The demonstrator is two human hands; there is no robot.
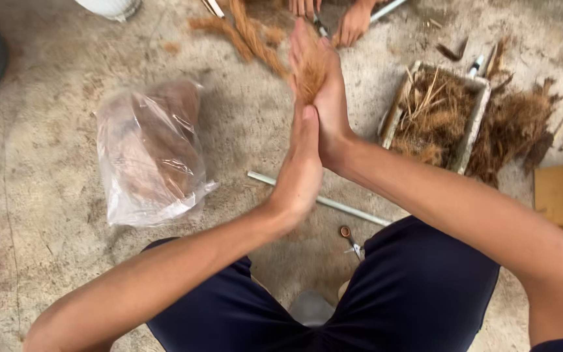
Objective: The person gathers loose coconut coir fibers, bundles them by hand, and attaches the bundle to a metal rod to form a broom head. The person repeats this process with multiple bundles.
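Between the two palms, a tuft of brown coir fibre (310, 77) is sitting squeezed, head view. Left hand (301, 171) and right hand (326, 91) are pressing flat against each other, fingers straight, palms offset: right reaching further forward, left lagging behind near the right wrist. That flat palm-to-palm hold is likely for rolling the fibre into a strand, my judgement. Fibre's long axis is running along the fingers, pointing away from the body toward the top of the frame; loose end is fanning out near the right fingertips.

Both forearms are coming in low over dark blue shorts (418, 287), held above the concrete floor (40, 163). Clear plastic bag of brown fibre (151, 153) is lying to the left, well apart. White rod (324, 201) is lying on the floor under the wrists; small scissors (351, 240) just beside the right knee. Shallow tray of dry husk scraps (434, 117) is sitting to the right. Another person's hands (350, 23) are working at the top edge, near a twisted fibre rope (249, 36).
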